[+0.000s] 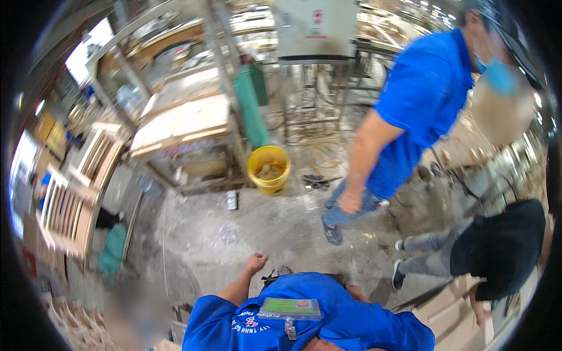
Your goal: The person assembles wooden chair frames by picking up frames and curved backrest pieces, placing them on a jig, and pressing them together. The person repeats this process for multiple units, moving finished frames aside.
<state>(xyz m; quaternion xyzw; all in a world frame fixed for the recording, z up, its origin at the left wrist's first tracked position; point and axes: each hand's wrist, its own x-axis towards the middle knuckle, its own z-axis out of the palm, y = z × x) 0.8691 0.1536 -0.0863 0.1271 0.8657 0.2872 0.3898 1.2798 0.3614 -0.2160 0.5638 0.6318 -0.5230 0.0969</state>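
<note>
My left hand (pixel 256 263) hangs above the concrete floor in front of my blue shirt. Its fingers look loosely curled in, and nothing shows in them. On my right side only a bit of bare arm (pixel 356 293) shows past the shirt; the hand itself is hidden. A badge in a clear holder (pixel 290 308) lies on my chest. Closest ahead of my left hand are a small white and dark object (pixel 232 200) on the floor and a yellow bucket (pixel 268 186) with light brown material inside.
A person in a blue shirt (pixel 418 88) stands ahead right; another in black (pixel 497 248) bends at the right over pale wooden panels (pixel 445 316). A wooden workbench (pixel 181 126) stands ahead left, slatted wooden frames (pixel 67 213) at far left. Hoses (pixel 322 153) lie below a grey cabinet (pixel 316 29).
</note>
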